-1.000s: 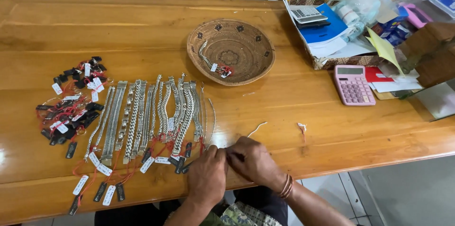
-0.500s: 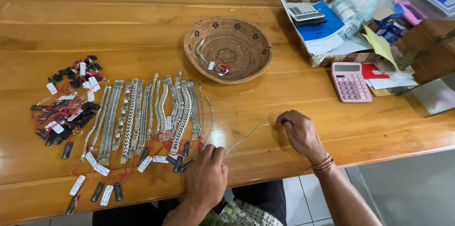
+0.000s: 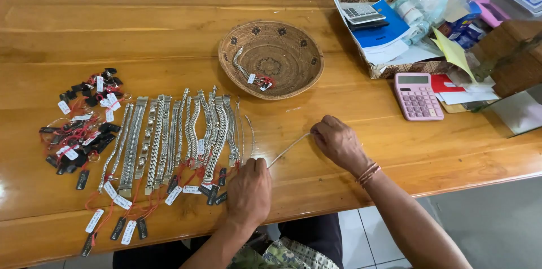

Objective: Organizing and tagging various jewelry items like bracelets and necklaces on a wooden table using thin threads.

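While both hands work at the near edge of the wooden tabletop, a thin silver chain runs taut between them, slanting up from left to right just above the wood. The left hand rests knuckles-up on the surface with its fingers curled down over the chain's lower end, seemingly pinning it in place. The right hand pinches the upper end between thumb and fingertips, so the strand is drawn straight, which looks like a way to lay it flat and even; the exact grip is too small to make out.

Just left of the left hand lies a row of silver bracelets, set side by side and parallel, each trailing a red thread to a small white or black tag at the near end. That ordering keeps each tag readable and each piece apart from its neighbour. Farther left sits a loose heap of tagged pieces, tangled and unsorted. A round woven basket stands behind the row, holding one more tagged chain. Off to the right are a pink calculator and a box of papers, well apart from the hands.
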